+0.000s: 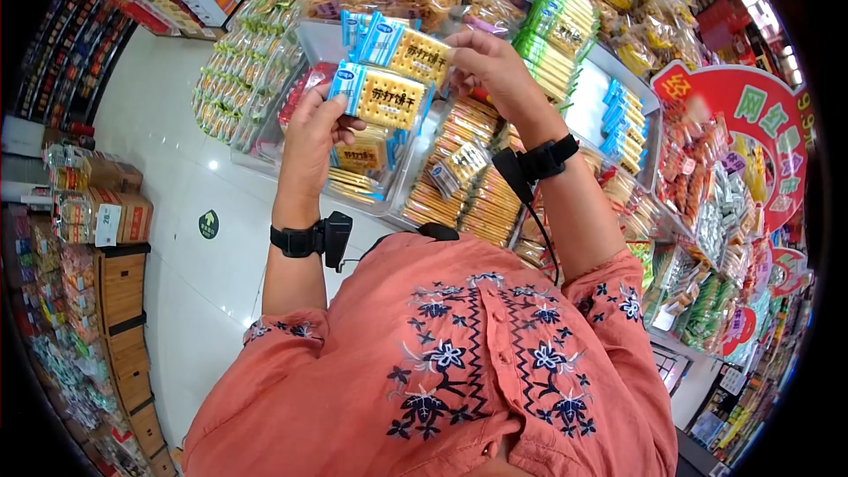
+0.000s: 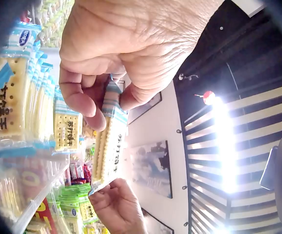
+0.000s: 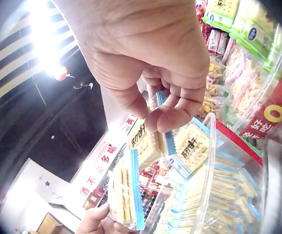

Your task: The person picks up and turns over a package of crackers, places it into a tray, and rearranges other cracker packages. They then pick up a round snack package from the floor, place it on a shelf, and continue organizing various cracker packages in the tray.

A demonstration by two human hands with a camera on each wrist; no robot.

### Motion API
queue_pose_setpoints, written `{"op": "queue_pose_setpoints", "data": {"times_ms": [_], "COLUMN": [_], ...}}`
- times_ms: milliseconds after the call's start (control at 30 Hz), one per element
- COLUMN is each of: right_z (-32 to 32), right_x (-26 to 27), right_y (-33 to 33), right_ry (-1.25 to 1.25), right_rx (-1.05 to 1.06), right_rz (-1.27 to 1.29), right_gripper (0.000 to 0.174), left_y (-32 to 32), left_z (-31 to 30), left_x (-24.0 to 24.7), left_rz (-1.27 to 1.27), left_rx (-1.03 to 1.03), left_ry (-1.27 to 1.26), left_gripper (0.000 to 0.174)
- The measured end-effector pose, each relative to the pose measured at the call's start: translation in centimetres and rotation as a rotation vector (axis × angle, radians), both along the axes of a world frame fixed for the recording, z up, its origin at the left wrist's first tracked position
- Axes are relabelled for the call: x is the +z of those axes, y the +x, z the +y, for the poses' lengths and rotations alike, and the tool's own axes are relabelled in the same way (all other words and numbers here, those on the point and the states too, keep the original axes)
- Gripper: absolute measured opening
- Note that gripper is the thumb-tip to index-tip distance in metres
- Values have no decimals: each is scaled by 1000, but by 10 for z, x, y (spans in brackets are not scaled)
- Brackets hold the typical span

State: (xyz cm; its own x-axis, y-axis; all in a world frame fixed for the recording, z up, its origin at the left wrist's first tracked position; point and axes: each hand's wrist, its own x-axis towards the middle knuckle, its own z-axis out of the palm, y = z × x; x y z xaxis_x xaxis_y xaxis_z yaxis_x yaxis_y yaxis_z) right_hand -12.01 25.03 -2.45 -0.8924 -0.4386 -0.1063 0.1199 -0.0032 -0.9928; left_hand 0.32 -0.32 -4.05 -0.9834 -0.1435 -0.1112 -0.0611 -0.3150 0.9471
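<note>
In the head view, my left hand pinches the left end of a soda cracker packet, blue at its ends with crackers showing through. Just beyond it, my right hand pinches the right end of a matching soda cracker packet; the two packets overlap in this view. The left wrist view has the left-hand packet nearly edge-on below the thumb and fingers. From the right wrist, the other packet hangs at the fingertips. Below both hands, a clear bin holds more such packets.
Stick-shaped snacks fill the neighbouring bin, a loose packet on top. Green-wrapped crackers and blue packets lie to the right. A round red sign stands at far right. Tiled floor runs along the left.
</note>
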Motion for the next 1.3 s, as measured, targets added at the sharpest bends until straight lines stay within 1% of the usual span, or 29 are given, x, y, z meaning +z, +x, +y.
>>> {"op": "queue_pose_setpoints", "data": {"times_ms": [100,267,867,900,1000,1200,1300], "right_z": [2,5,3,3,4,2,0], "right_x": [0,0,3,3,1,7,4], "right_y": [1,1,6,6,6,14,14], "right_ry": [2,-1,-36,-35,-19,49,52], "right_rx": [-9,3,-6,5,43,125,175], "right_rz": [-20,-9,-59,-53,-34,4,4], "right_gripper": [19,21,18,18,18,19,19], "left_y": [-1,-3,-2,-2,-1,-3,-4], "left_z": [-1,3,2,2,4,8,11], "left_x": [-3,-4,-5,-5,-3,-5,-5], "left_rz": [-9,0,7,10,10,57,33], "left_rx": [-40,-42,-47,-50,-20,-2,-10], "left_ry": [-15,-10,25,30,69,119,138], "left_gripper": [31,31,35,35,27,30,29]}}
